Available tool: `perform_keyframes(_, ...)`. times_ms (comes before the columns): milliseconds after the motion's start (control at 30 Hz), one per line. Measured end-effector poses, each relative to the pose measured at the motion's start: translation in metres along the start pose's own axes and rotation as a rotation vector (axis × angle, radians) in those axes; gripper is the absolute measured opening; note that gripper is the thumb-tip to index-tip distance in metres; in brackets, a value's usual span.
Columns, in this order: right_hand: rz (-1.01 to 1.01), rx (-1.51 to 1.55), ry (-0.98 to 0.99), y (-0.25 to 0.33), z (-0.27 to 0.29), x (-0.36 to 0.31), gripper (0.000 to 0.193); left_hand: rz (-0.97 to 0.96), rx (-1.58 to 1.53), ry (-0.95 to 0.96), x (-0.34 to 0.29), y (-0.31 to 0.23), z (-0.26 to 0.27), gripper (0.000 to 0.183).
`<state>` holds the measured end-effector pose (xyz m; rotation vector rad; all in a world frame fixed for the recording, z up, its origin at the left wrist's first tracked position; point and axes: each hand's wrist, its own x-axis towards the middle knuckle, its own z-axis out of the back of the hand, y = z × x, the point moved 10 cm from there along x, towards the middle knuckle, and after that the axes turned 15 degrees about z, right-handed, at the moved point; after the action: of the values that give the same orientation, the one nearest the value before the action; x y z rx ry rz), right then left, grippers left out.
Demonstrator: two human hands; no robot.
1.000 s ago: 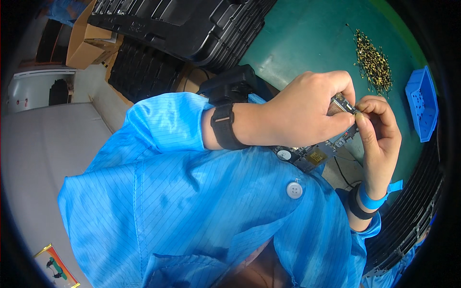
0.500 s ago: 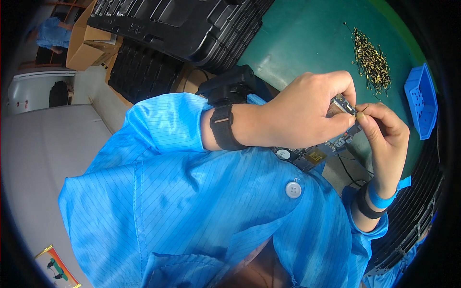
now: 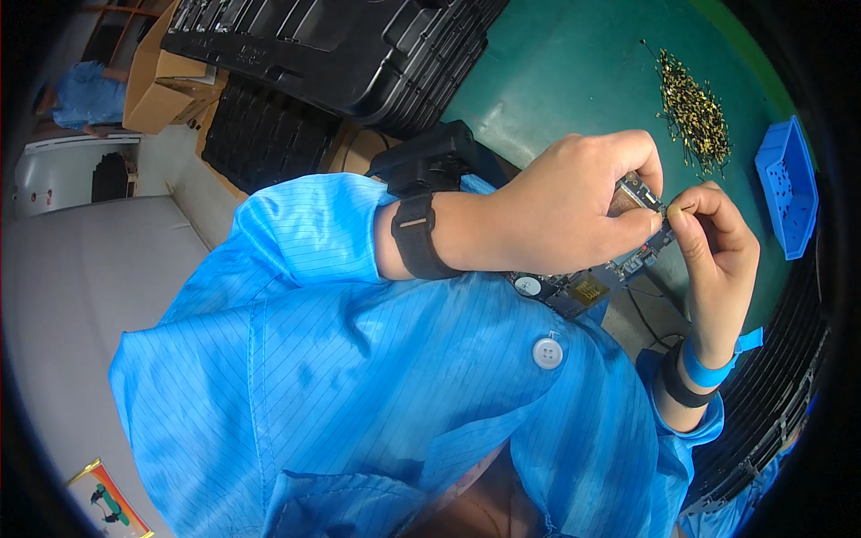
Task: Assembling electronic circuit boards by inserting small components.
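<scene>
My left hand (image 3: 574,202) is closed on a circuit board (image 3: 574,296), its thumb and fingers gripping the upper end. The board slants from my chest up toward the right; my hand covers much of its middle. At the board's upper right edge, my right hand (image 3: 717,238) pinches a small thin part (image 3: 685,210) between thumb and forefinger. Most of that part is hidden by the fingertips, so I cannot tell whether it is seated in the board. Beyond both hands, a pile of small black-and-gold parts with thin leads (image 3: 693,117) lies on the green table mat (image 3: 556,63).
A blue plastic bin (image 3: 787,188) with small dark bits stands right of the pile. Stacked black plastic trays (image 3: 359,63) rise at the upper left, beside an open cardboard box (image 3: 170,85). Another person in blue (image 3: 90,94) is at the far left. A black cable (image 3: 647,314) hangs below the board.
My right hand has shifted slightly left, its fingertips tight at the board's edge, and the thin part shows less. My left hand stays on the board. The person at far left has moved.
</scene>
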<state>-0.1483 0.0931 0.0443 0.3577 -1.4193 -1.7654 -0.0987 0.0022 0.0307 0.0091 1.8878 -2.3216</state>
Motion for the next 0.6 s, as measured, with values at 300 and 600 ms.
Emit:
perform_keyframes(300, -0.093, 0.087, -0.005, -0.005, -0.0005, -0.0025, 0.01, -0.037, -0.029, -0.017, -0.0011, -0.0024, 0.0008, 0.018)
perform_keyframes(600, -0.084, 0.068, 0.028, 0.0006, -0.0008, -0.0015, 0.007, -0.082, -0.028, -0.037, -0.003, -0.0068, 0.0016, 0.019)
